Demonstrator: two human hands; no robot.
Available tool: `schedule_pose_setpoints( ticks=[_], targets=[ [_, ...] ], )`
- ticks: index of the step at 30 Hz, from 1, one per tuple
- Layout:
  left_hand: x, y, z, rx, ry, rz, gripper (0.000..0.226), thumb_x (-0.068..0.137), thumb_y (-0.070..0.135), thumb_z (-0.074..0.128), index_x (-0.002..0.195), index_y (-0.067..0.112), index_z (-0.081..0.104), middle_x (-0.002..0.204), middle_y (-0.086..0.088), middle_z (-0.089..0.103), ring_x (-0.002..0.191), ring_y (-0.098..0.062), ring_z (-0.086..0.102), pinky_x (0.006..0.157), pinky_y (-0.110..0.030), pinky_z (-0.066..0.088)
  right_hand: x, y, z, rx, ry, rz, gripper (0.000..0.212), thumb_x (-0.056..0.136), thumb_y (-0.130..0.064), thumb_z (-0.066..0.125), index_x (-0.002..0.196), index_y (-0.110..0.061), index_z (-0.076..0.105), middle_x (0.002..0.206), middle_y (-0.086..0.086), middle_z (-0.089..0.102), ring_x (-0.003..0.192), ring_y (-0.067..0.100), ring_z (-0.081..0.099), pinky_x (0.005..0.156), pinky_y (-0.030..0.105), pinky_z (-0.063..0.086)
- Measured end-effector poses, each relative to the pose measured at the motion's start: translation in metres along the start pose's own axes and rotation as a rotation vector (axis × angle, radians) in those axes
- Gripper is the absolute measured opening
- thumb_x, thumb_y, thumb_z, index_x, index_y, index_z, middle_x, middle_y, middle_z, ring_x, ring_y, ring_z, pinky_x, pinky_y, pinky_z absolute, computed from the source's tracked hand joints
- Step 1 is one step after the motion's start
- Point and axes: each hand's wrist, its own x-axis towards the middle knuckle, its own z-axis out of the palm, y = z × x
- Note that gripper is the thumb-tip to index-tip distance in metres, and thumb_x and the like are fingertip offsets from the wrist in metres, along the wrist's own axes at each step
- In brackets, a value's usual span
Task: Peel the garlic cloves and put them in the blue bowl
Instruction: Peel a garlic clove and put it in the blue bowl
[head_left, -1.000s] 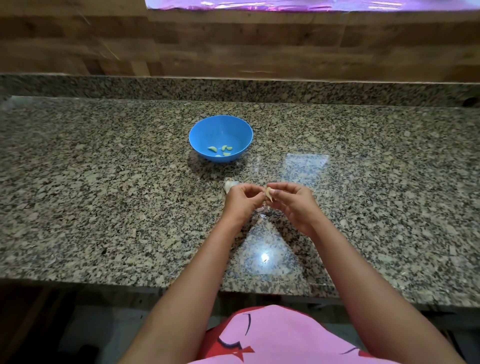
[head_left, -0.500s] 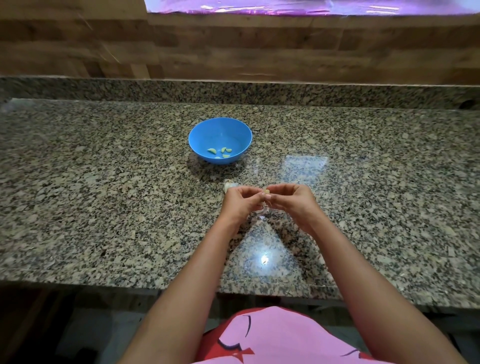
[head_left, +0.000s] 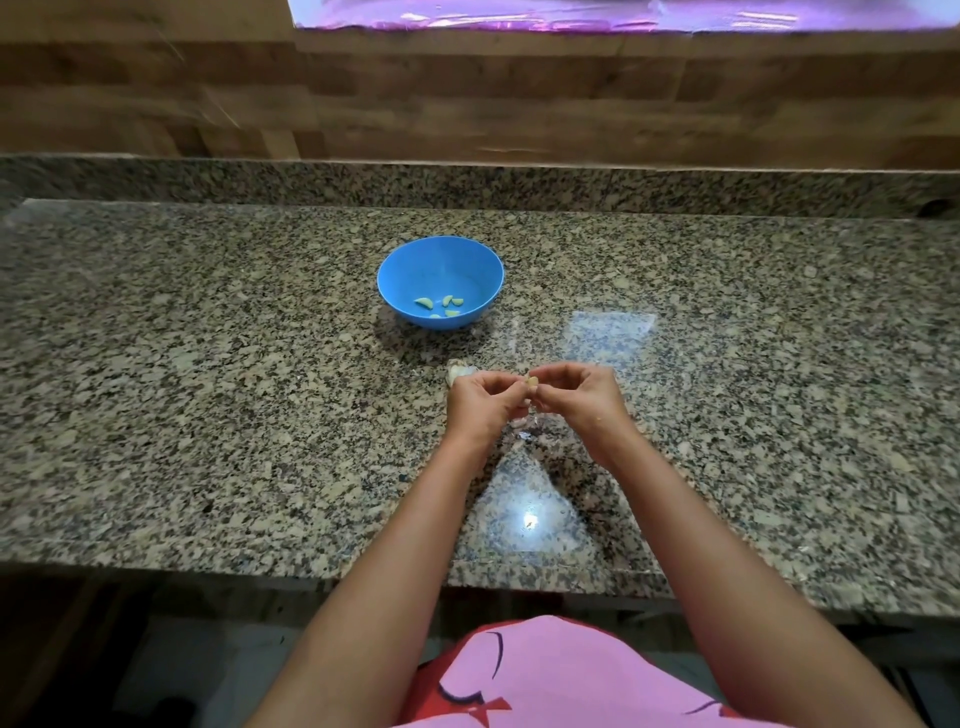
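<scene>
Garlic clove (head_left: 533, 383), small and pale, sits pinched between the fingertips of the left hand (head_left: 483, 402) and right hand (head_left: 577, 397) above the speckled, glossy granite counter (head_left: 208, 415). Curved peeled cloves (head_left: 439, 306) lie in the round blue bowl (head_left: 400, 280). Since half a second ago, the hands have barely shifted.

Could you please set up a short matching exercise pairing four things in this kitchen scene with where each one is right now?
Things:
1. blue bowl
2. peeled cloves
3. garlic clove
4. garlic bulb

Places:
A. pinched between the fingertips of the left hand and right hand
B. on the countertop, just beyond the left hand
C. on the countertop, beyond both hands
D. at the bottom of the bowl

Pairs: 1-C, 2-D, 3-A, 4-B
</scene>
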Motion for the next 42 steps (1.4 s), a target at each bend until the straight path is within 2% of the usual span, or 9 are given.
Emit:
schedule_pose_setpoints(
  ticks=[7,11,13,15,23,29,32,36,42],
  targets=[
    [0.004,0.001,-0.003,0.137,0.020,0.010,0.005,0.085,0.006,0.065,0.081,0.004,0.066,0.072,-0.006,0.066,0.063,-0.015,0.060,0.065,-0.027,0.054,-0.004,0.001,-0.008,0.195,-0.054,0.114,0.013,0.080,0.008,0.063,0.089,-0.002,0.064,0.084,0.011,0.067,0.079,0.021,0.065,0.083,0.033,0.054],
    [0.001,-0.004,-0.008,0.691,0.087,0.140,0.019,0.089,0.009,0.061,0.107,0.007,0.066,0.101,-0.007,0.067,0.084,-0.011,0.057,0.068,-0.011,0.043,-0.003,-0.001,-0.012,0.297,-0.054,0.206,0.013,0.082,0.009,0.058,0.091,0.000,0.061,0.085,0.010,0.065,0.076,0.018,0.064,0.073,0.026,0.056],
    [-0.001,-0.007,-0.009,0.799,0.068,0.168,0.029,0.092,0.009,0.056,0.120,0.008,0.061,0.115,-0.009,0.064,0.091,-0.010,0.057,0.067,-0.008,0.042,-0.003,0.000,-0.014,0.288,-0.044,0.244,0.011,0.082,0.009,0.058,0.089,0.001,0.060,0.085,0.012,0.065,0.073,0.019,0.064,0.069,0.027,0.056],
    [-0.002,-0.007,-0.009,0.855,0.061,0.203,0.026,0.092,0.018,0.057,0.115,0.009,0.064,0.114,-0.009,0.064,0.094,-0.013,0.058,0.069,-0.013,0.042,-0.003,0.002,-0.016,0.304,-0.030,0.263,0.011,0.082,0.010,0.058,0.089,0.002,0.060,0.084,0.014,0.065,0.071,0.021,0.065,0.067,0.027,0.057],
    [-0.001,-0.010,-0.014,0.925,0.080,0.215,0.017,0.085,0.022,0.067,0.092,0.006,0.069,0.093,-0.009,0.068,0.077,-0.014,0.058,0.073,-0.023,0.047,-0.003,0.002,-0.012,0.318,-0.015,0.262,0.014,0.080,0.010,0.059,0.094,0.007,0.061,0.081,0.018,0.066,0.068,0.023,0.068,0.066,0.027,0.059],
    [-0.002,-0.010,-0.012,1.015,0.040,0.213,0.029,0.097,0.025,0.049,0.098,0.002,0.066,0.094,-0.013,0.064,0.077,-0.017,0.056,0.068,-0.024,0.047,-0.003,0.004,-0.008,0.246,0.017,0.242,0.008,0.081,0.007,0.061,0.089,0.005,0.062,0.081,0.018,0.067,0.070,0.024,0.068,0.068,0.029,0.059],
    [-0.003,-0.008,-0.012,0.966,0.064,0.212,0.016,0.092,0.015,0.057,0.097,0.005,0.069,0.094,-0.011,0.067,0.080,-0.019,0.061,0.077,-0.031,0.054,-0.003,0.005,-0.006,0.228,0.019,0.231,0.007,0.081,0.008,0.062,0.086,0.004,0.062,0.079,0.017,0.067,0.065,0.022,0.069,0.067,0.029,0.059],
    [-0.004,-0.006,-0.012,0.901,0.109,0.227,0.009,0.086,0.015,0.067,0.091,0.008,0.067,0.090,-0.005,0.067,0.076,-0.013,0.057,0.069,-0.022,0.045,-0.003,0.005,-0.004,0.246,0.027,0.228,0.006,0.081,0.009,0.061,0.085,0.004,0.061,0.075,0.016,0.067,0.061,0.020,0.069,0.066,0.030,0.058],
    [-0.008,-0.003,-0.010,0.608,0.020,0.253,0.027,0.094,0.019,0.056,0.116,0.008,0.064,0.107,-0.007,0.067,0.090,-0.014,0.061,0.080,-0.023,0.051,-0.007,0.001,-0.005,0.294,0.022,0.239,0.008,0.079,0.007,0.064,0.086,0.005,0.062,0.078,0.016,0.068,0.060,0.020,0.068,0.060,0.026,0.058]
  ],
)
